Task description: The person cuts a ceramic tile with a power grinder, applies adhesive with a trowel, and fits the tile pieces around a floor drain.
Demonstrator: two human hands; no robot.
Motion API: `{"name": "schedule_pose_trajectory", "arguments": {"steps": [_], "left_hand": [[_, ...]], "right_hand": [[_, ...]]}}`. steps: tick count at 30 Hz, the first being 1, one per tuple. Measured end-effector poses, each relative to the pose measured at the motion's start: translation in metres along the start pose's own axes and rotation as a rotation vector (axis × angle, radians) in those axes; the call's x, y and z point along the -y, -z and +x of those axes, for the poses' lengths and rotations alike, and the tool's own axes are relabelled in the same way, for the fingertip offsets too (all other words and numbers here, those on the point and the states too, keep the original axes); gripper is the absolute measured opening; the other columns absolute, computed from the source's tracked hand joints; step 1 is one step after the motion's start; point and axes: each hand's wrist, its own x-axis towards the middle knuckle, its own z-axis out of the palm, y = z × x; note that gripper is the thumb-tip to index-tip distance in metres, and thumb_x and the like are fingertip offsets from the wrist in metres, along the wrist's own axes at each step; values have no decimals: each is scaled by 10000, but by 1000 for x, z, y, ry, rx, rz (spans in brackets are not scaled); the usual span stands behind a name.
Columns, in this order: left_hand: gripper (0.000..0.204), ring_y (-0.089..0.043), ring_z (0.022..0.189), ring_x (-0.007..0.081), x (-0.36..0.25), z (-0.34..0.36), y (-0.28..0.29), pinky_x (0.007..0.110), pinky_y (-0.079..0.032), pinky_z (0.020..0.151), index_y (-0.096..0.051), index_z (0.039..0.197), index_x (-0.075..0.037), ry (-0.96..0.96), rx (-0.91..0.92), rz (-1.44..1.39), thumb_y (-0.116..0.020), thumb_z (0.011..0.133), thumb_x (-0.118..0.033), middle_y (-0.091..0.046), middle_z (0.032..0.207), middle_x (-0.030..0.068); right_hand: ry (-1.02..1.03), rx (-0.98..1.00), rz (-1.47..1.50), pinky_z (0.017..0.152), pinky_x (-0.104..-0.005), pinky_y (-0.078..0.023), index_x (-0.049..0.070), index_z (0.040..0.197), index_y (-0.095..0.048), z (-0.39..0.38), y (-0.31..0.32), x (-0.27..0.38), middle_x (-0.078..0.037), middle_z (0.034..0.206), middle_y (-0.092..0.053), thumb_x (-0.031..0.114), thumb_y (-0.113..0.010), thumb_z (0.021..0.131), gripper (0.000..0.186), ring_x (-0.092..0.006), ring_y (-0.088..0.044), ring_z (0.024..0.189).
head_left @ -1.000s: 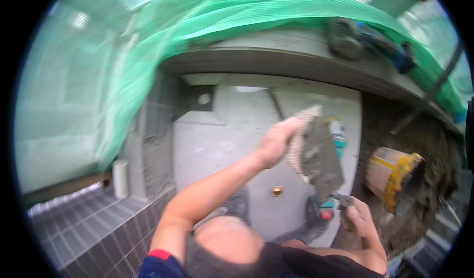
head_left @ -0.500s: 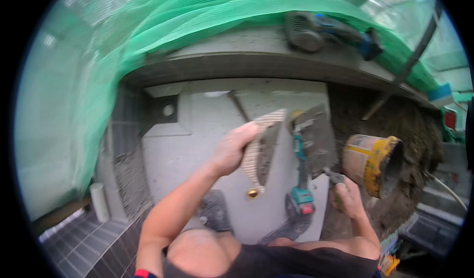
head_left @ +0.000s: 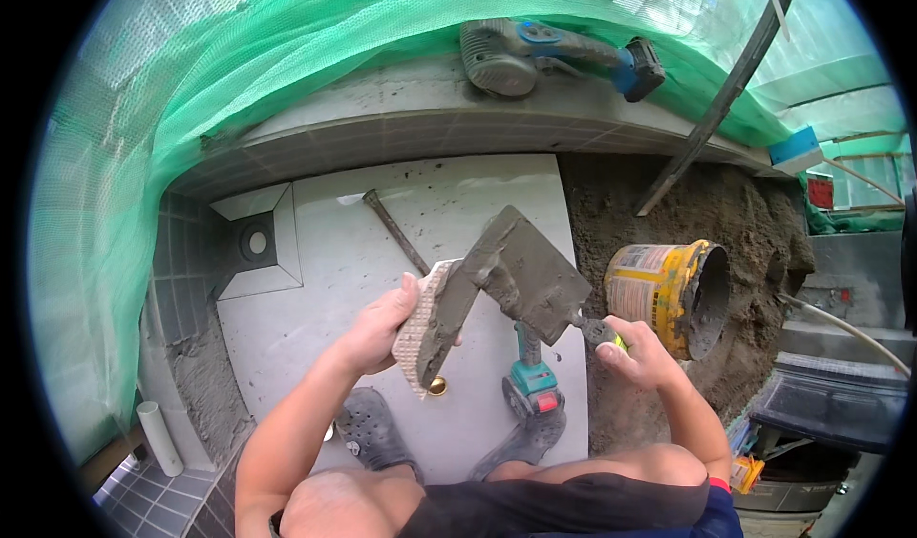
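My left hand (head_left: 377, 328) is closed round a cut tile piece (head_left: 416, 333), tilted on edge with its ribbed, pale side toward the palm. Grey mortar (head_left: 451, 313) coats the tile's other face. My right hand (head_left: 635, 355) grips the handle of a flat trowel (head_left: 549, 285), whose square blade is smeared with mortar. At its far left corner the blade meets the mortar on the tile. Partly hidden below the blade, a teal cordless tool (head_left: 533, 380) stands between my feet. A small brass-coloured round thing (head_left: 437, 386) lies just under the tile piece.
Large pale floor slabs (head_left: 325, 333) surround a square drain (head_left: 256, 243); a rod-like handle (head_left: 396, 232) lies there. A yellow bucket (head_left: 654, 290) rests on its side on rough mortar at right. On the ledge sits a blue-grey power tool (head_left: 564, 55). A long bar (head_left: 721, 98) leans nearby.
The trowel has swung left, away from the bucket, and now touches the mortar on the tile piece. Both hands keep their holds. The whole view has shifted slightly.
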Motion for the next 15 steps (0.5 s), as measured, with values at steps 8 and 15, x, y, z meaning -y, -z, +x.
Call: {"name": "schedule_pose_trajectory", "arguments": {"steps": [8,15], "left_hand": [[767,-652,951,183,3,3,10,333,-535,850,-501,1358,4,-56,-67,134,-267,1025,-646,-672,1060,128],[742,-625,991,174,0,1,2,330,-507,871,-488,1384,8,-68,-19,166,-311,1030,-620,-653,1112,129]], "right_hand": [[-164,58,169,654,-279,-419,18,1086,-617,-11,3,-3,-6,760,-549,350,-580,989,348,-98,-474,727],[-120,-94,60,580,-284,-420,32,1138,-631,1,-4,1,-36,721,-537,368,-537,1009,372,-98,-494,634]]}}
